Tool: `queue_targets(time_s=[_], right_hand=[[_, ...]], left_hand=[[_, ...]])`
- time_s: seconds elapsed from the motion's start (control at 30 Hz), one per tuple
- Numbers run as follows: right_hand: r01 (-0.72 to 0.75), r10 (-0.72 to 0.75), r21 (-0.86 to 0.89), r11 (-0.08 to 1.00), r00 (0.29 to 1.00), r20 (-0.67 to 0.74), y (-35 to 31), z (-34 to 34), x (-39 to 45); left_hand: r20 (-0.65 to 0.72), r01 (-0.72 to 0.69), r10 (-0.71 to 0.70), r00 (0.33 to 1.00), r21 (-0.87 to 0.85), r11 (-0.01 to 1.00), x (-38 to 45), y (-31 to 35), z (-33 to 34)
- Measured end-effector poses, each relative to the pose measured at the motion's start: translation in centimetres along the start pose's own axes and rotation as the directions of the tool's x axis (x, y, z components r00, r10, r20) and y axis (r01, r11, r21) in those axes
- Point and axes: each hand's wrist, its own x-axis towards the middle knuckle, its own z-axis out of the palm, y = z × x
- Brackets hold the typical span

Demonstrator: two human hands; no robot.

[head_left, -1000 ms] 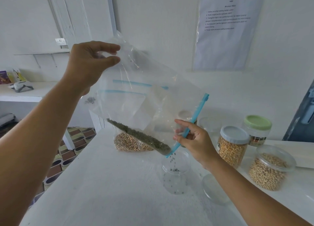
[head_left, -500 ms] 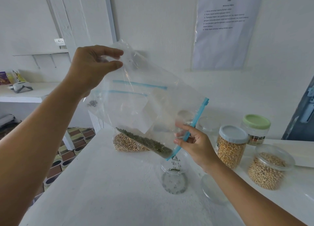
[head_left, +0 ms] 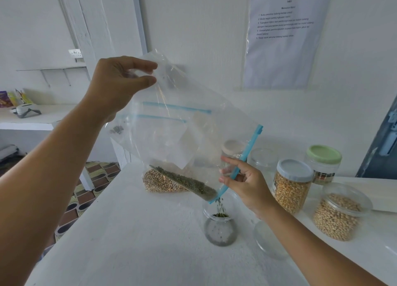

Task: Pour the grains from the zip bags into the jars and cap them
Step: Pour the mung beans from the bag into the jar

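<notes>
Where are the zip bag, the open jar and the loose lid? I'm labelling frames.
zip bag [head_left: 171,135]: head view, clear middle panel.
open jar [head_left: 220,232]: head view, lower wall.
loose lid [head_left: 268,240]: head view, clear top.

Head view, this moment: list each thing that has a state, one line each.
zip bag: open, tilted, green grains pouring from its low corner
open jar: uncapped, partly filled
loose lid: lying on the table
corn jar: capped, full
green-lid jar: capped
soybean jar: capped, nearly full
left hand: pinches the bag's raised corner
right hand: holds the bag's blue zip edge
</notes>
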Motion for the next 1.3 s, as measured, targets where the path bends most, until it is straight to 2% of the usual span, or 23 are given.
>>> queue_targets(time_s=[1.3], right_hand=[[0.009, -0.008, 0.058, 0.998, 1.0, -0.017, -1.5, 0.2, -1.1]], left_hand=[[0.025, -0.097, 0.095, 0.995, 0.074, 0.993, 0.8, 2.7, 0.5]])
